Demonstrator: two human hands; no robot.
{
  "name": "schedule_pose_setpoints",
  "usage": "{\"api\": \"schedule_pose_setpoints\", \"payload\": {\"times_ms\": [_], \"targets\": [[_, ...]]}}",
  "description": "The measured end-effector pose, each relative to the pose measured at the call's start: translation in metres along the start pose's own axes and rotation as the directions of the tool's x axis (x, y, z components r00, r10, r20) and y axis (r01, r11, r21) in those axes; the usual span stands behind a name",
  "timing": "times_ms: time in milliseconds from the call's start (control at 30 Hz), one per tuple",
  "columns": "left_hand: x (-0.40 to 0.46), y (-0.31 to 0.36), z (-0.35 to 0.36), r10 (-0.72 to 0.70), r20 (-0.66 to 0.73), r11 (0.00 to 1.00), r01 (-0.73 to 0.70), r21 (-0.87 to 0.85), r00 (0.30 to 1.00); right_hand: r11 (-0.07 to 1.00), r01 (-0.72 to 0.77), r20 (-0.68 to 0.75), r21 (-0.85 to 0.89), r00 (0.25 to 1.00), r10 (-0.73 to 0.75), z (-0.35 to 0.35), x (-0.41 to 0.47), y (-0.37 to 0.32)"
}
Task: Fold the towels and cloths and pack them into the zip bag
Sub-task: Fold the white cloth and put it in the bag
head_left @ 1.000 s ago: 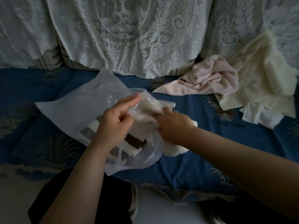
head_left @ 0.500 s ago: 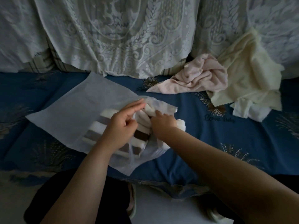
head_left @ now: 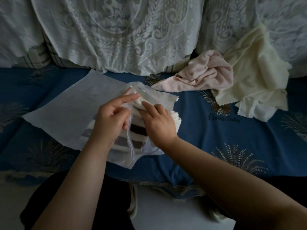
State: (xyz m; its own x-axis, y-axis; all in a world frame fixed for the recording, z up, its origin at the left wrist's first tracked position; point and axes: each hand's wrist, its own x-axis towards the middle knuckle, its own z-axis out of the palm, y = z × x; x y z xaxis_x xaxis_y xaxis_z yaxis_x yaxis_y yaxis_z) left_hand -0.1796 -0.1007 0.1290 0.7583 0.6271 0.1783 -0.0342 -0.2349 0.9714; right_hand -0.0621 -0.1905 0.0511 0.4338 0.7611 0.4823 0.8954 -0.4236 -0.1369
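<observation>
Zip bag (head_left: 66, 117) is lying at frame center-left on the blue bed (head_left: 216, 146), mouth facing right. Left hand (head_left: 111, 120) is pinching the bag's open edge; right hand (head_left: 159, 123), fingers flat, is pressing a cream cloth (head_left: 176, 117) in over the striped towel (head_left: 132, 138) already inside. Pink towel (head_left: 207, 73) and cream towel (head_left: 254, 67), upper right, are lying unfolded, so roughly half is looking left.

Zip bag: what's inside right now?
Zip bag holds a folded brown-and-white striped towel plus a cream cloth at its mouth. Both hands hide how far in.
</observation>
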Motion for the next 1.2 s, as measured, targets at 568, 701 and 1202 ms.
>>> {"api": "schedule_pose_setpoints", "payload": {"times_ms": [568,701,1202], "targets": [[0.007,0.002,0.0,-0.056,0.076,0.994,0.049,0.093,0.996,1.0,0.029,0.466,-0.013,0.884,-0.019,0.037,0.042,-0.004],[0.011,0.0,-0.002,-0.056,0.078,0.997,0.052,0.052,0.995,0.991,0.058,0.465,0.123,0.879,-0.109,0.026,0.001,0.011],[0.005,-0.02,0.031,-0.196,0.312,0.959,0.114,0.261,0.93,0.462,-0.662,0.404,0.59,0.738,0.541,0.026,-0.067,0.042]]}}
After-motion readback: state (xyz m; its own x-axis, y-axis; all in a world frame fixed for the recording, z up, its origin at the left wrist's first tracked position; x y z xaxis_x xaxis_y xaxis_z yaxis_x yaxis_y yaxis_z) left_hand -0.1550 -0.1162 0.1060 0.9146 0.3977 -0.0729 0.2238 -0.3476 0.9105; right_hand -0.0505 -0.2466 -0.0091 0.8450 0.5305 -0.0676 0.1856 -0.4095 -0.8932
